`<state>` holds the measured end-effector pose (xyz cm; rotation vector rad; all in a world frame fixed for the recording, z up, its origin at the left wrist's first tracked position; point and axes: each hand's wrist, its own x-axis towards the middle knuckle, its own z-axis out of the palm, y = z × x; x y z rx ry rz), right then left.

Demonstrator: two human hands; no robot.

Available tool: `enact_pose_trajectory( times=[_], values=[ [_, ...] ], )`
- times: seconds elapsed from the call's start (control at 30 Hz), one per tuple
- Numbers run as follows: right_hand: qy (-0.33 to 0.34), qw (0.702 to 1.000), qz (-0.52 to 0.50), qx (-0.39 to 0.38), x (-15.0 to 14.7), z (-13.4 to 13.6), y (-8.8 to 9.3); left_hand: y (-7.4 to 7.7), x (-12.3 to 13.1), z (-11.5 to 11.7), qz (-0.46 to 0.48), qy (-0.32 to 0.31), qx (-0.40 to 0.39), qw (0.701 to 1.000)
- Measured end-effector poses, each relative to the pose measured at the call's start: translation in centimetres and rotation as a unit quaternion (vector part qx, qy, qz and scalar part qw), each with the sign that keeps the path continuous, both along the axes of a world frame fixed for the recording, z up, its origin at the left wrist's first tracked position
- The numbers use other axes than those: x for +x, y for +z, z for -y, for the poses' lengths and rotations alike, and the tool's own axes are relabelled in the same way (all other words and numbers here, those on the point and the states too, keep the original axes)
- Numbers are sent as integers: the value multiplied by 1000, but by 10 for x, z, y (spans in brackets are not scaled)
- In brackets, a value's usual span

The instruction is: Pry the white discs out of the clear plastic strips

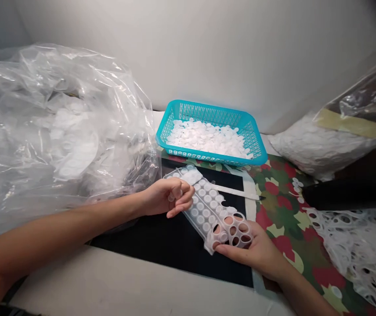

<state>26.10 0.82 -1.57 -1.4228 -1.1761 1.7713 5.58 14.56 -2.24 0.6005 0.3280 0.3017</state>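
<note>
My left hand (178, 197) is curled above the left edge of a pale translucent sheet of round discs (203, 206), with a small whitish round piece showing between its fingers. The near right end of the sheet has empty round holes, and my right hand (244, 250) grips a perforated strip (237, 230) there, thumb below and fingertips behind the holes. A white strip (234, 191) lies across the black mat behind the sheet. Beyond it stands a turquoise basket (214, 159) holding many white discs (207, 137).
A big clear plastic bag (118, 87) with white contents fills the left side. At the right are a bag of white pieces (309, 145), a heap of holed scrap sheets (366, 250) and a camouflage-patterned cloth (282, 206). A black mat (175, 245) lies under the sheet.
</note>
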Motion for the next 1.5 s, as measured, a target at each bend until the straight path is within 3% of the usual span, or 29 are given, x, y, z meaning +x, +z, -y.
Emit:
enact_pose_trajectory(
  times=[0.13,0.37,0.6,0.77,0.9,1.0,1.2,1.37,1.5],
  values=[
    [15,998,45,33,-4,1,3,5,-1,-1,-18,14,-13,1000],
    [17,990,103,100,-1,3,-4,7,-1,-2,-24,-21,-43,999],
    [-34,997,61,45,1,2,-3,6,1,0,-30,-38,0,999],
    [-46,998,41,35,4,2,-5,7,1,0,-36,-13,7,999],
    [-56,997,34,29,2,2,-3,4,-3,-4,-11,-74,-56,996],
    [-86,996,20,8,-3,2,0,2,-2,-5,-21,-144,-49,988],
    [-97,995,10,-9,-12,2,0,13,4,11,-143,-219,149,954],
    [-57,998,14,27,-13,4,-6,20,2,28,-159,-180,472,848],
    [-31,999,7,30,-14,5,-8,14,3,31,-117,-177,540,815]
  ],
)
